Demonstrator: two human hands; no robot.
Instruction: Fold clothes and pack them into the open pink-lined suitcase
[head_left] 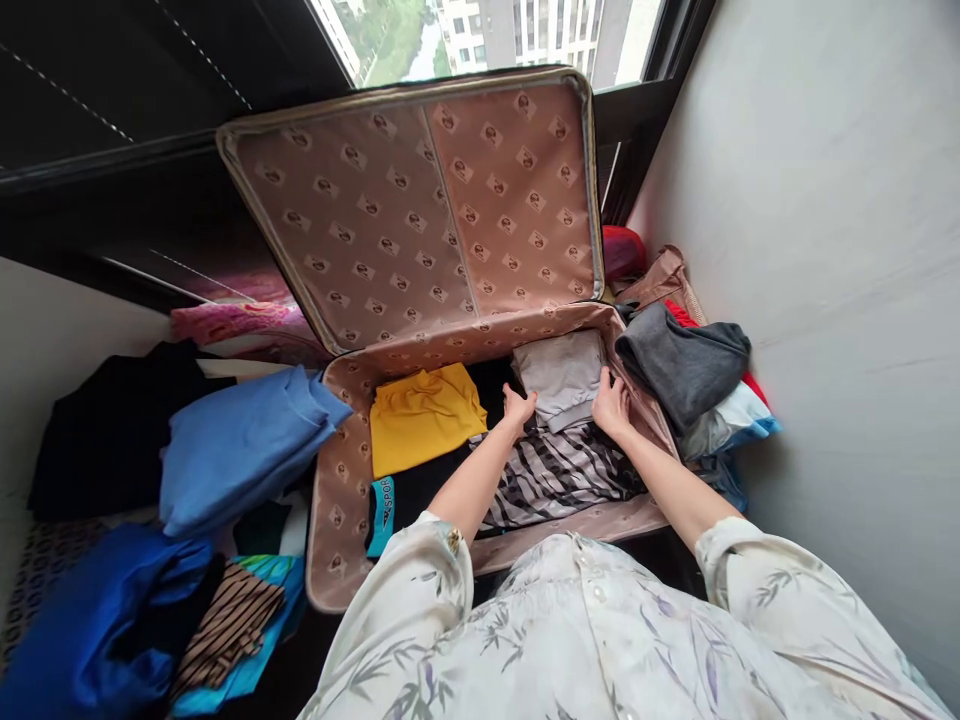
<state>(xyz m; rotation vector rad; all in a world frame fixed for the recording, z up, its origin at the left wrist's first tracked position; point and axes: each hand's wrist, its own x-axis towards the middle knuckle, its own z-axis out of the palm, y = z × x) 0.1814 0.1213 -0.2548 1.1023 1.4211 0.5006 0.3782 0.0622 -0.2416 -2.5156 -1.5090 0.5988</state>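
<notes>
Item one: an open soft-sided suitcase with tan patterned lining (341, 480), lid (427, 200) propped upright against the window behind it. I see it lying on the floor between clothing piles, with a pale wall on the right.

Item two: a folded pale grey garment (562, 375), lying in the far right corner of the suitcase, on top of a black-and-white zebra-striped garment (559, 470). Both my hands are on it. My left hand (517, 408) rests flat at its near left edge, fingers spread and pressing down. My right hand (611, 403) lies along its right edge, fingers loosely curled against the fabric beside the suitcase wall. I cannot tell whether either hand actually pinches the cloth.

Item three: a folded yellow garment (424, 415), in the suitcase's left half, just beside the grey one with dark cloth between them.

Item four: a black garment with a teal printed band (390, 505), at the near left of the suitcase.

Item five: a folded blue garment (240, 445), outside, overlapping the suitcase's left rim.

Item six: a dark grey folded garment (682, 365), topping the pile just outside the right rim.

Item seven: a brown-striped garment (229, 620), on the floor, near left, among blue fabric.
</notes>
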